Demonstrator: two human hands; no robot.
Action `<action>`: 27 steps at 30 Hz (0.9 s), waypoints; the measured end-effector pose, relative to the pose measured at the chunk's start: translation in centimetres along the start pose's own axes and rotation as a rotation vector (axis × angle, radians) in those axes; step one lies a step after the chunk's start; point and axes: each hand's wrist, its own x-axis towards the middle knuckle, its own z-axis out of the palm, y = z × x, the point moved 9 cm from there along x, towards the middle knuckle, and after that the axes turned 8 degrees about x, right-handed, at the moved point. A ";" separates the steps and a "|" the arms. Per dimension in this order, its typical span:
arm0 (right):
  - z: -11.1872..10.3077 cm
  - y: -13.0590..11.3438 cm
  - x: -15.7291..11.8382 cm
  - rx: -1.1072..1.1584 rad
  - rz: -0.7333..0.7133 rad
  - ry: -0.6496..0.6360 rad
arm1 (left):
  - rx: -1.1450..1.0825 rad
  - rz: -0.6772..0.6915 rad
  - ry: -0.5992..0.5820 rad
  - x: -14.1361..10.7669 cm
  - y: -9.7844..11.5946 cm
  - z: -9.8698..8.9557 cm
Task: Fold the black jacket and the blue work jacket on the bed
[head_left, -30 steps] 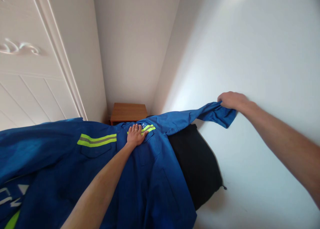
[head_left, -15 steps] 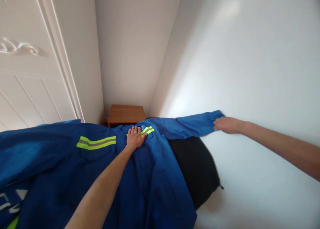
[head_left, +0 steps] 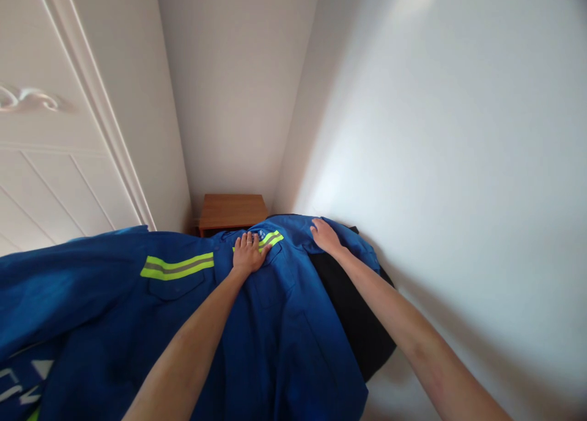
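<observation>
A blue work jacket with yellow-green and grey reflective strips lies spread out before me. My left hand rests flat on its chest, fingers spread over the right-hand strip and partly covering a small emblem. A ring shows on one of its fingers. My right hand lies on the upper part of the right-hand sleeve, near the shoulder, with its fingers loosely extended. The sleeve's far end droops behind my right forearm. Black fabric shows beneath the sleeve, beside the jacket's body.
A brown wooden cabinet top stands in the corner beyond the jacket. To the right rises a white wall, close to the sleeve. A white panelled door with scroll moulding is at the left.
My right hand has let go of the sleeve's cuff end and moved left onto the upper sleeve. The sleeve, stretched out before, now hangs down at its end. My left hand stays in place.
</observation>
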 end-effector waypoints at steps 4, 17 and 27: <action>0.9 3.9 -1.7 0.027 -0.010 -0.073 | 0.001 -0.009 0.004 0.0 -0.1 0.2; -8.4 8.8 -4.8 -0.551 -0.199 -0.107 | -0.016 -0.012 0.010 0.1 -0.1 0.1; -18.4 3.1 -8.2 -0.861 -0.172 0.220 | -0.001 -0.003 -0.022 0.3 -0.1 0.4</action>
